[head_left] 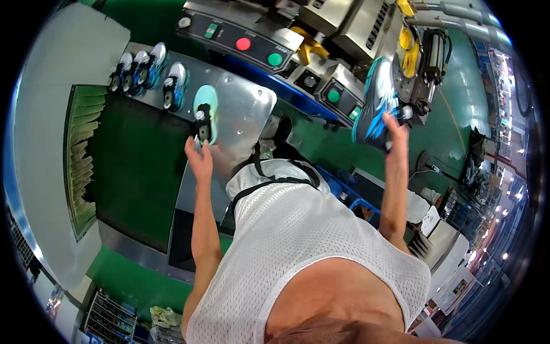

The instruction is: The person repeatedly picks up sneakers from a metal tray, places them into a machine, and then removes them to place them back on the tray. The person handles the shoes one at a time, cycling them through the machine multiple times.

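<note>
In my right hand [395, 135] is a grey and blue sneaker [378, 94] with a teal edge, gripped at its lower end and raised beside the machine. My left hand [200, 160] has its thumb and fingers apart at the near end of a mint-green shoe [209, 97] with a black opening. That shoe rests on the metal table [243, 103]; whether my fingertips touch it, I cannot tell. Farther left on the same surface stand several silver, black and blue shoes [175, 86].
Ahead is a machine with a control panel [229, 37] carrying red and green buttons, plus yellow parts [409, 49]. On the left, a pale housing [43, 114] has a slot with green strips [83, 155] beside a dark green belt [134, 172]. Blue crates [355, 200] stand at my right.
</note>
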Demonstrator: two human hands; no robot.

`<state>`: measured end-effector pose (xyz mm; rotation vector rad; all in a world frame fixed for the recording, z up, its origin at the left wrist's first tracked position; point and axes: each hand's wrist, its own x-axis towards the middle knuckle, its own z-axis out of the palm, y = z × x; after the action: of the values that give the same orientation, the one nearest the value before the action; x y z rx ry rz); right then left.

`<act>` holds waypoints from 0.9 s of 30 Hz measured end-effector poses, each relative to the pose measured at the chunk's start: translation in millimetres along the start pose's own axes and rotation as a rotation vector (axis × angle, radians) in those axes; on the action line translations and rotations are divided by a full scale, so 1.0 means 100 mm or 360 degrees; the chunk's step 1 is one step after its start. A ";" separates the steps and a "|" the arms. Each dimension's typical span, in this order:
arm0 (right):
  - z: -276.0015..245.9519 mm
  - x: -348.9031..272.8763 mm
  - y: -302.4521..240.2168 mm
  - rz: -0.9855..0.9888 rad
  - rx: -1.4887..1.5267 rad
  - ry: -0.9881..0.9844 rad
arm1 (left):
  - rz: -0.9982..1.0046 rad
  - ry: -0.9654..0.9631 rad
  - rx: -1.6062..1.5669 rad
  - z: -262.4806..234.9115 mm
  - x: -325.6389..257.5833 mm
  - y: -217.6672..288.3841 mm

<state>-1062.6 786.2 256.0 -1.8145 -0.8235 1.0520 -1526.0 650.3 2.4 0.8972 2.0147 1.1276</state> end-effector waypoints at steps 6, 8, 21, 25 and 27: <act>1.38 -0.77 0.56 0.0459 -0.0013 -0.0600 | 0.0250 -0.0293 0.0282 0.19 0.60 -0.22; 1.76 -0.76 0.70 0.0475 -0.0156 -0.0719 | 0.0252 -0.0302 0.0275 0.25 0.65 -0.21; 3.24 -0.15 1.73 -0.0045 -0.0435 -0.0772 | 0.0201 -0.0163 0.0231 -0.24 0.13 -0.47; 3.50 -0.01 2.16 -0.0292 -0.0540 -0.0732 | 0.0194 -0.0127 0.0241 -0.25 0.14 -0.46; 3.66 -0.25 1.77 -0.0241 -0.0999 -0.0614 | 0.0158 -0.0132 0.0252 -0.27 0.12 -0.43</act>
<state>-1380.7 818.5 4.1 -2.0275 -1.6439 1.1408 -1564.8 631.3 -27.3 1.1165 2.0316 0.9766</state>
